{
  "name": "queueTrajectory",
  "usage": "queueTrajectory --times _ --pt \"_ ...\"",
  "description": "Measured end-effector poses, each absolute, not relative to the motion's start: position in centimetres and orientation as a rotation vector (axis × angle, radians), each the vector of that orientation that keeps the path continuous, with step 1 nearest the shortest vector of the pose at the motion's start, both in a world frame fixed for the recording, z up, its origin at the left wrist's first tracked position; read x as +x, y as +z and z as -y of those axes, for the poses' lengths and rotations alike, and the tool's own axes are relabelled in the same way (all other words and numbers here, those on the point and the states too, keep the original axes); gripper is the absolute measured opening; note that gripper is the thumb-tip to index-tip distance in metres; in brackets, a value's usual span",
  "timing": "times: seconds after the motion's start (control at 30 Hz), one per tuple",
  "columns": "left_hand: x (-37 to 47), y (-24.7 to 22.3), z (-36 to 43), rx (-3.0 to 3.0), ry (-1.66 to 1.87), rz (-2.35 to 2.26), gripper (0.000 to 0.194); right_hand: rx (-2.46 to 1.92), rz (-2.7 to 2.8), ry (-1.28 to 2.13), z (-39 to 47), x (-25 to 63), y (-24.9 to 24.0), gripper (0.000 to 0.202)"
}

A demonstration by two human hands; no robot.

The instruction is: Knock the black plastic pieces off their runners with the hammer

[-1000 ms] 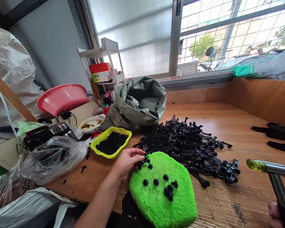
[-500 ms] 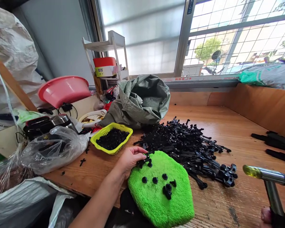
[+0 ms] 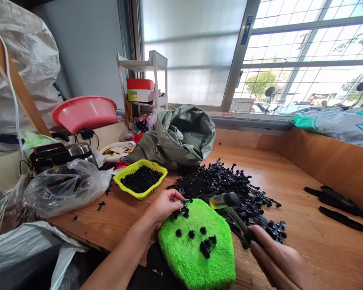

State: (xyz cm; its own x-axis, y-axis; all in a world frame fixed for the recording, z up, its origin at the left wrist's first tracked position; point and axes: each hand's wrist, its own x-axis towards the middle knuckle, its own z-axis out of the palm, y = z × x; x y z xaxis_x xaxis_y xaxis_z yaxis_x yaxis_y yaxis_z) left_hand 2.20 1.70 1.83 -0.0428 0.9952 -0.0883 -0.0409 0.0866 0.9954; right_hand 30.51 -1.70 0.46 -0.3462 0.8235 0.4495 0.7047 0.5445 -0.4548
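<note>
My left hand [image 3: 167,206] pinches a black plastic part [image 3: 181,211] at the upper left edge of a bright green cloth pad [image 3: 199,266]. Its fingertips hide some of the part. My right hand [image 3: 275,251] is closed round the handle of a hammer [image 3: 236,215], whose yellow-tipped head hangs over the pad's upper right edge. Several small black pieces [image 3: 191,234] stand on the cloth, with a thicker black piece [image 3: 205,248] lower down. Behind the pad lies a large heap of black plastic parts [image 3: 224,181].
A yellow basket [image 3: 119,181] of small black pieces is left of the heap. Behind it sits a grey-green sack [image 3: 181,137]. Clear plastic bags [image 3: 69,189] lie at the left, and long black strips [image 3: 341,218] at the right. A pink basin [image 3: 86,112] stands farther back.
My right hand has brought the hammer in leftward from the far right, over the pad's edge. My left hand still pinches the black part. The camera view has shifted a little.
</note>
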Motion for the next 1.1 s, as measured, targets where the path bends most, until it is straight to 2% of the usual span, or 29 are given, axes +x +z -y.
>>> queueTrajectory --times 0.17,0.5,0.8,1.1 --pt "2.2 1.8 -2.0 1.169 1.191 -1.286 0.019 -1.1 2.449 0.323 0.3 25.2 3.3 0.031" --pt "2.3 1.8 -2.1 1.215 1.173 -1.306 0.014 -1.192 2.502 0.261 0.1 24.5 3.1 0.026" --pt "2.1 1.3 -2.0 1.187 1.181 -1.292 0.022 -1.31 2.6 0.108 0.1 23.3 3.1 0.019" --pt "1.1 0.9 -1.2 1.136 1.155 -1.252 0.038 -1.283 2.587 0.055 0.5 23.5 2.5 0.019"
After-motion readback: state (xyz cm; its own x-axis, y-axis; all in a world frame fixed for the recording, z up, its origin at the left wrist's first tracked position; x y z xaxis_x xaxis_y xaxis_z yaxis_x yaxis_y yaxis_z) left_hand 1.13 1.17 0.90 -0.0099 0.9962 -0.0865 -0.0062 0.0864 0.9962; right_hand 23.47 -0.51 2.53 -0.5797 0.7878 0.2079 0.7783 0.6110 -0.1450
